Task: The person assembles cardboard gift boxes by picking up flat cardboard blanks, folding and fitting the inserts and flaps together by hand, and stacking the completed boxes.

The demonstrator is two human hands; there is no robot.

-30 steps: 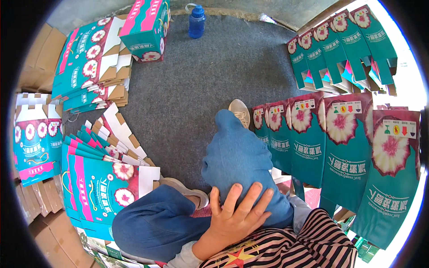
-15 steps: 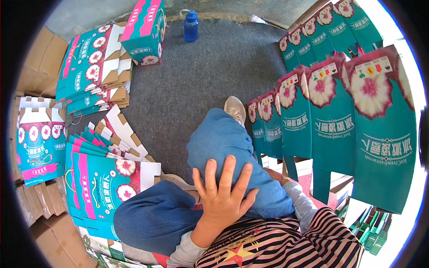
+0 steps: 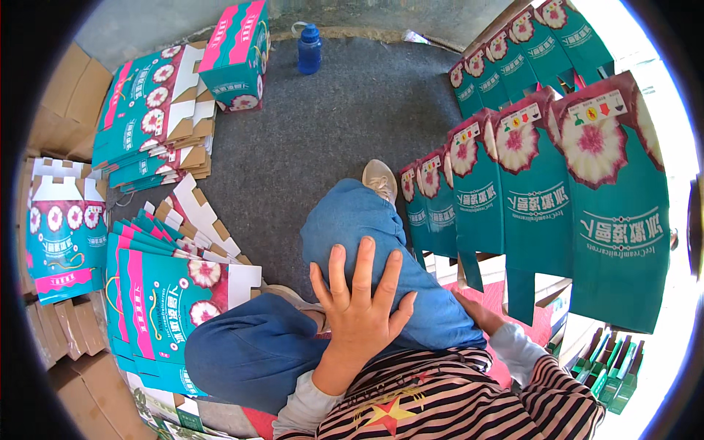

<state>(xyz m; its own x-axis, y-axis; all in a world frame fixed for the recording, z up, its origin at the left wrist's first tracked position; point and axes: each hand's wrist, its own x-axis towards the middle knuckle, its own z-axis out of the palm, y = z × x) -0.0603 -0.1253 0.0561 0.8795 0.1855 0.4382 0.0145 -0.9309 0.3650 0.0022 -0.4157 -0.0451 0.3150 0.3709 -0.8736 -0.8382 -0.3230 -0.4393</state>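
The left hand (image 3: 358, 315) spreads its fingers over the blue trousers (image 3: 352, 216); the right hand (image 3: 482, 314) sits beside them, fingers too hidden for me to tell.

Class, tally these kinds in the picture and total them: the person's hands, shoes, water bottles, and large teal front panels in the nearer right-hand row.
Hands (left hand, right hand): 2
Shoes: 2
Water bottle: 1
Teal front panels: 5
Total: 10
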